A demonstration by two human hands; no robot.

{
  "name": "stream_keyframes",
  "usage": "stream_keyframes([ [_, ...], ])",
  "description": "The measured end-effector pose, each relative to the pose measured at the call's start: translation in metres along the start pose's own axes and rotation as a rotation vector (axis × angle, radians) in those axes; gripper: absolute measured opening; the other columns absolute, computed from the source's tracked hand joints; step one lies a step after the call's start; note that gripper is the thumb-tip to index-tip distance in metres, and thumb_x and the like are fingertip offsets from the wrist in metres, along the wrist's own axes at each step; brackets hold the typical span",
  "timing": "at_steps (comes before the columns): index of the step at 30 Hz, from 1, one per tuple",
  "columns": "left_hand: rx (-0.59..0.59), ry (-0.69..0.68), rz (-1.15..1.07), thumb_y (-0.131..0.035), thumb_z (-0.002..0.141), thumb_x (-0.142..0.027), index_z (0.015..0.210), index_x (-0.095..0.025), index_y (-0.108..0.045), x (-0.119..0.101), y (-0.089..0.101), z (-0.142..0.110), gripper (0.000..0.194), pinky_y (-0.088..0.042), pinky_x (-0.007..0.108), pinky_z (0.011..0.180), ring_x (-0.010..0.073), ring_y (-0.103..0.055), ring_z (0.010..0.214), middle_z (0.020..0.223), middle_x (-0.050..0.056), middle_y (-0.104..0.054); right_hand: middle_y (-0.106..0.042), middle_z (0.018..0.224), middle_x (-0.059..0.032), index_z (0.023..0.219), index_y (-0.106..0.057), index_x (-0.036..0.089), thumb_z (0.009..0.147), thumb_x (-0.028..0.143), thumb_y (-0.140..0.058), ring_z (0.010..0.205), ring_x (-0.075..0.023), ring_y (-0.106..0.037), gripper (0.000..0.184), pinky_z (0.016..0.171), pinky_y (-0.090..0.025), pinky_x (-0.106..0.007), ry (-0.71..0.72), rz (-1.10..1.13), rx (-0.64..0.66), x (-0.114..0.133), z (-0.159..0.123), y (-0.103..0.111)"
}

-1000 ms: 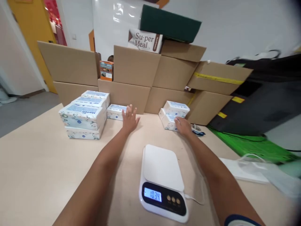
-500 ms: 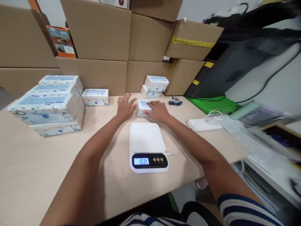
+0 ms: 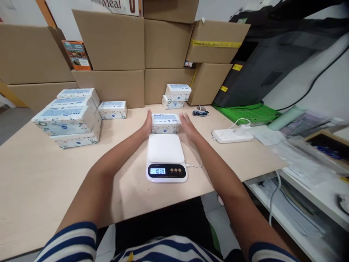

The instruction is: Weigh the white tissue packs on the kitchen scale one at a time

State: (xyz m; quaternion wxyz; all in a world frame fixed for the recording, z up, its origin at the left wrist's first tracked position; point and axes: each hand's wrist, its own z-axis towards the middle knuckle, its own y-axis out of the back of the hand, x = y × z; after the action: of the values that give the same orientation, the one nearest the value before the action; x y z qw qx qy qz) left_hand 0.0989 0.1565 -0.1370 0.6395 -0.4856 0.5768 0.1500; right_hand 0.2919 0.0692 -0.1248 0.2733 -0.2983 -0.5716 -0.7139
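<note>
Okay, left hand (image 3: pixel 147 125) and right hand (image 3: pixel 188 126) flat, fingers extended, flanking 1 Manhua tissue pack (image 3: pixel 165 123) between them; firm grip unclear. Digital scale (image 3: pixel 166 148) on counter (image 3: pixel 40 185), just nearer than both.

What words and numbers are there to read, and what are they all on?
"1034", on the display of the scale; any decimal point is too small to be sure of.
"Manhua", on the pack just behind the scale.
"Manhua", on the left stack's front top pack.
"Meal", on the white box, cut off above.
Too small or blurred: print on the orange box and yellow tape.
</note>
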Motion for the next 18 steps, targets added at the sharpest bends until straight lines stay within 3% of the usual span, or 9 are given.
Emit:
stream_keyframes([
  [2,-0.009,0.022,-0.013,0.002,0.103,-0.093,0.16,-0.018,-0.068,-0.012,-0.008,-0.003,0.117,-0.064,0.06,0.119,0.0417,-0.081,0.135,0.14,0.021,-0.084,-0.067,0.168,-0.0181,0.171,-0.056,0.022,0.093,0.102,0.0,0.157,-0.0376,-0.065,0.125,0.132,-0.053,-0.066,-0.038,0.269,0.099,0.0,0.0,0.003],
  [5,0.0,-0.105,0.019,-0.001,0.107,-0.09,0.163,-0.02,-0.066,-0.04,-0.024,-0.02,0.11,-0.06,0.06,0.124,0.0403,-0.078,0.141,0.144,0.019,-0.082,-0.071,0.165,-0.0114,0.169,-0.059,0.029,0.09,0.108,-0.01,0.159,-0.0338,-0.064,0.122,0.139,-0.046,-0.062,0.015,0.579,0.165,0.009,-0.008,0.018],
  [7,0.007,-0.246,0.078,-0.008,0.109,-0.09,0.166,-0.024,-0.062,-0.056,-0.035,-0.044,0.103,-0.054,0.06,0.131,0.0392,-0.073,0.148,0.149,0.015,-0.08,-0.063,0.174,-0.0052,0.174,-0.051,0.035,0.094,0.106,-0.017,0.166,-0.0305,-0.056,0.112,0.144,-0.039,-0.06,0.157,0.557,0.128,0.013,-0.022,0.032],
  [9,-0.012,-0.362,0.156,-0.011,0.111,-0.089,0.172,-0.031,-0.055,-0.059,-0.043,-0.076,0.094,-0.048,0.061,0.137,0.0377,-0.066,0.157,0.156,0.009,-0.077,-0.057,0.179,-0.0041,0.175,-0.049,0.038,0.097,0.103,-0.03,0.168,-0.0308,-0.053,0.103,0.141,-0.045,-0.059,0.332,0.447,0.05,0.01,-0.044,0.041],
  [10,-0.02,-0.387,0.193,-0.012,0.112,-0.088,0.174,-0.032,-0.051,-0.054,-0.046,-0.092,0.093,-0.045,0.062,0.139,0.0384,-0.061,0.161,0.16,0.008,-0.075,-0.059,0.177,-0.0071,0.174,-0.052,0.036,0.097,0.102,-0.038,0.164,-0.0326,-0.058,0.102,0.133,-0.054,-0.058,0.407,0.376,-0.017,0.005,-0.055,0.041],
  [12,-0.045,-0.377,0.26,-0.016,0.11,-0.091,0.18,-0.033,-0.041,-0.032,-0.046,-0.12,0.094,-0.036,0.064,0.144,0.0401,-0.049,0.17,0.17,0.008,-0.067,-0.072,0.157,-0.0168,0.162,-0.065,0.029,0.094,0.102,-0.045,0.136,-0.035,-0.075,0.102,0.104,-0.072,-0.053,0.491,0.244,-0.214,-0.009,-0.076,0.033],
  [14,-0.082,-0.346,0.317,-0.024,0.108,-0.094,0.186,-0.037,-0.024,-0.003,-0.04,-0.138,0.097,-0.022,0.064,0.149,0.0386,-0.03,0.18,0.183,0.006,-0.051,-0.079,0.128,-0.0183,0.147,-0.074,0.024,0.094,0.103,-0.04,0.1,-0.0308,-0.079,0.101,0.077,-0.073,-0.049,0.502,0.146,-0.348,-0.024,-0.089,0.02],
  [16,-0.075,-0.332,0.342,-0.03,0.105,-0.098,0.188,-0.041,-0.002,0.022,-0.03,-0.145,0.105,-0.011,0.064,0.151,0.0364,-0.014,0.184,0.192,0.004,-0.036,-0.079,0.117,-0.0154,0.141,-0.074,0.025,0.097,0.102,-0.031,0.085,-0.0269,-0.075,0.099,0.071,-0.071,-0.048,0.483,0.076,-0.339,-0.035,-0.093,0.009],
  [18,-0.028,-0.342,0.352,-0.032,0.102,-0.101,0.186,-0.042,0.014,0.039,-0.018,-0.143,0.112,-0.006,0.064,0.151,0.0354,-0.007,0.184,0.194,0.004,-0.028,-0.079,0.126,-0.0155,0.147,-0.07,0.028,0.098,0.102,-0.029,0.093,-0.0294,-0.078,0.098,0.077,-0.072,-0.052,0.452,0.026,-0.26,-0.041,-0.09,0.006],
])
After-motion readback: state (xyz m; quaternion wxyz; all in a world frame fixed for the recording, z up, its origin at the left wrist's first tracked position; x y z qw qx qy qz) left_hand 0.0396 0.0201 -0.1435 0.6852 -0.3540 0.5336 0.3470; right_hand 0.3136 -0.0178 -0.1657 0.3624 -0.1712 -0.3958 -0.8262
